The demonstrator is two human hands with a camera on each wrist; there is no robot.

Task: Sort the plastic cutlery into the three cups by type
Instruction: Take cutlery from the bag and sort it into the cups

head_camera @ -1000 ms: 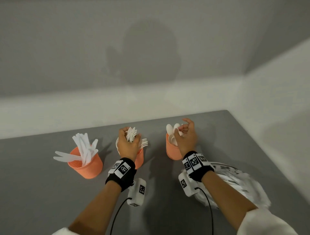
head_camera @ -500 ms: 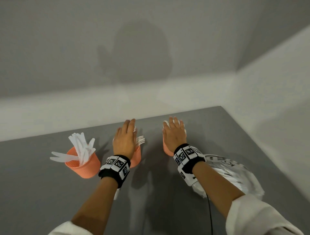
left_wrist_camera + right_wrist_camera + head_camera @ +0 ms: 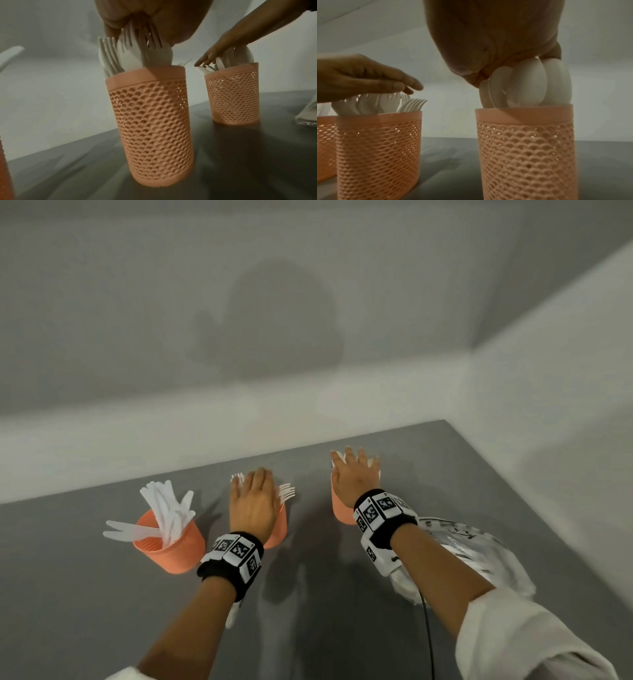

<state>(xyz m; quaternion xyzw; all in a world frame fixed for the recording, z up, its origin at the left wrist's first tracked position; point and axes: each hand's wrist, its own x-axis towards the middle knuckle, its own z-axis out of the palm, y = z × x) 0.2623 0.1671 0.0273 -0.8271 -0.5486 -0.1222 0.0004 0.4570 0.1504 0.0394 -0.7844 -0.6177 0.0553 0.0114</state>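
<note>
Three orange mesh cups stand in a row on the grey table. The left cup [image 3: 178,546] holds white knives [image 3: 168,508]. My left hand [image 3: 253,501] lies flat, palm down, on the white forks [image 3: 137,54] standing in the middle cup [image 3: 150,129]. My right hand [image 3: 356,474] lies flat on the white spoons [image 3: 530,83] in the right cup [image 3: 525,148]. Both hands have straight fingers and grip nothing.
A crumpled clear plastic bag [image 3: 479,549] lies on the table under my right forearm. Walls close the table's far and right edges. Two knives [image 3: 126,530] stick out sideways to the left of the left cup.
A second ago my left hand gripped a bunch of forks and my right hand pinched spoons over the cups. Both hands have since let go and flattened onto the cutlery.
</note>
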